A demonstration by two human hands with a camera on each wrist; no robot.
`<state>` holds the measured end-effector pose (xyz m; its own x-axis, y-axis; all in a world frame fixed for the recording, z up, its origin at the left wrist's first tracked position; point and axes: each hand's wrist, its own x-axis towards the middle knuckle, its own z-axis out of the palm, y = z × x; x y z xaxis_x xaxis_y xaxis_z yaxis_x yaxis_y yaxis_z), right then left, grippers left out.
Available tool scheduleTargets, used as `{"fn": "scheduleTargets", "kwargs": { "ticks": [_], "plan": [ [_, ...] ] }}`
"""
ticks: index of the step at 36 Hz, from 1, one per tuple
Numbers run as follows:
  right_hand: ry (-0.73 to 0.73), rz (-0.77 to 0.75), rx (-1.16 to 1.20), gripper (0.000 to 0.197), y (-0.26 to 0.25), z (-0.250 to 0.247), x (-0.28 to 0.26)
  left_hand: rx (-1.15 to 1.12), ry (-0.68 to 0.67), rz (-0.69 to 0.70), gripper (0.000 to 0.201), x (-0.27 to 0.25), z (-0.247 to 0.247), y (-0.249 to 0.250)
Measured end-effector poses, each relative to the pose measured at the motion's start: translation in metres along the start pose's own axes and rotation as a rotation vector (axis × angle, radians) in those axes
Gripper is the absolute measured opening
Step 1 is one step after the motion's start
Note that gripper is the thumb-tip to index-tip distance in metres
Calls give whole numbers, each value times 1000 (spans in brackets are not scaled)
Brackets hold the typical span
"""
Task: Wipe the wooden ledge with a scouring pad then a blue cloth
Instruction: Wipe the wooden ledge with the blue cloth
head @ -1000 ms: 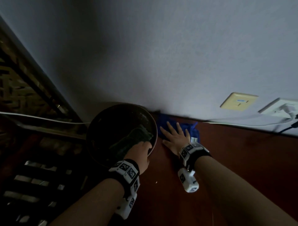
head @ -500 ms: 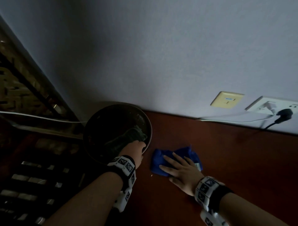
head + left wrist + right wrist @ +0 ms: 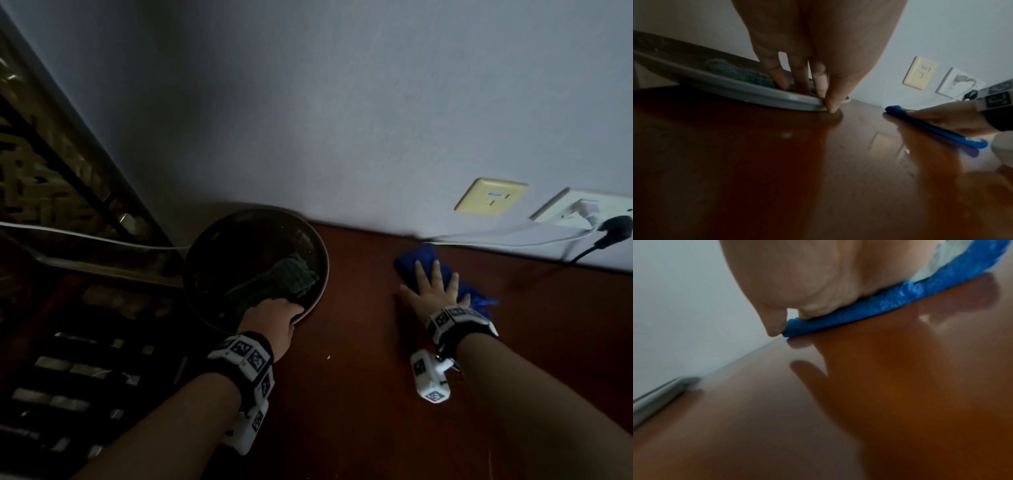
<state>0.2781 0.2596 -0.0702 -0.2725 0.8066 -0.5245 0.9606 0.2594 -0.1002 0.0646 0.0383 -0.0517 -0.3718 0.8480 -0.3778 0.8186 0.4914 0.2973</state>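
Observation:
My right hand (image 3: 433,291) lies flat, fingers spread, pressing the blue cloth (image 3: 419,260) onto the red-brown wooden ledge (image 3: 342,394) close to the wall. The right wrist view shows the palm (image 3: 807,272) on the cloth (image 3: 879,308). My left hand (image 3: 274,313) grips the near rim of a dark round plate (image 3: 239,246) at the ledge's left end. In the left wrist view its fingers (image 3: 777,76) reach over the rim (image 3: 715,82) onto the green scouring pad (image 3: 725,71), thumb outside. The pad (image 3: 287,277) lies in the plate.
On the wall at right are a yellow wall plate (image 3: 491,196) and a white socket (image 3: 582,209) with a black plug (image 3: 613,228). A white cable (image 3: 496,240) runs along the wall just behind the cloth. A dark lattice railing (image 3: 51,171) and a drop lie left of the ledge.
My right hand slid the blue cloth from beside the plate toward me, then right and back to the wall under the sockets. The left hand stayed on the plate.

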Motion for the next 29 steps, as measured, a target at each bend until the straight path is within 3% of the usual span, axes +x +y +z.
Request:
{"fn": "scheduleTargets", "kwargs": {
  "ticks": [12,21,25,29],
  "plan": [
    [-45,-299,-169,79,-42,49,-58,94,-21,-5,41,-3,1,2],
    [-137,-561,-347,71,2,71,-114,141,-135,-43,54,-8,-5,8],
    [-98,-436,-292,69,26,59,-102,94,-212,-21,70,-13,-8,4],
    [23,-200,-208,68,34,42,-68,-37,-131,39,63,-23,-7,-5]
  ]
}}
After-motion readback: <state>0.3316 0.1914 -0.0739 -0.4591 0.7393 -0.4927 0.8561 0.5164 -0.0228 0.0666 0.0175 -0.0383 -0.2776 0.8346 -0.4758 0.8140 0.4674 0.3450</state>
